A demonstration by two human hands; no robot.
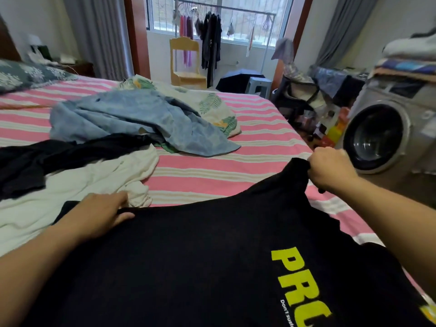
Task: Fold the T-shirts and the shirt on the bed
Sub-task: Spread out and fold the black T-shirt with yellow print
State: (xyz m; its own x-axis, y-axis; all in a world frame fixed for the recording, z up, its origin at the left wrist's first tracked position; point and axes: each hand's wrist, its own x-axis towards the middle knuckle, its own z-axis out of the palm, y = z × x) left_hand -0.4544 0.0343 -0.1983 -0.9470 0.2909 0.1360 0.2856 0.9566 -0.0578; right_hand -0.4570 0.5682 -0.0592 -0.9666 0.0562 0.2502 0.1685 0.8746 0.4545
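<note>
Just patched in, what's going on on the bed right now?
A person is spreading a black T-shirt with yellow lettering across the striped bed. The right hand pinches the shirt's far edge and holds it lifted; the left hand grips the same edge near the bed surface. It is not folded yet. Unfolded beyond it lie a white T-shirt, another black garment and a blue shirt.
</note>
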